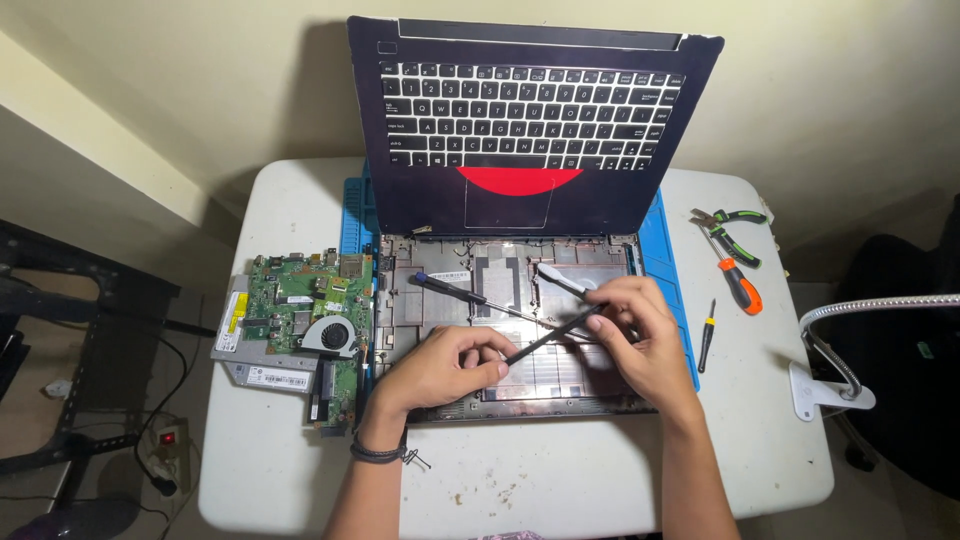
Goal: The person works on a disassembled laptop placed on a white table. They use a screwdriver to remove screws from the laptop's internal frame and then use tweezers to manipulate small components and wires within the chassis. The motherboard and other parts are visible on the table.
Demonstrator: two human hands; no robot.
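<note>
Working over the opened laptop base (500, 300) on the bench (560, 480), both hands clench one slim black tool (550, 336): right hand (640, 335) pinching its upper end, left hand (445, 365) gripping the lower. It runs diagonally, rising rightward, crossing a screwdriver (470, 295).

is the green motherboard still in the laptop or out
Out. The green motherboard with its round fan lies on the white table, left of the opened black laptop base.
</note>
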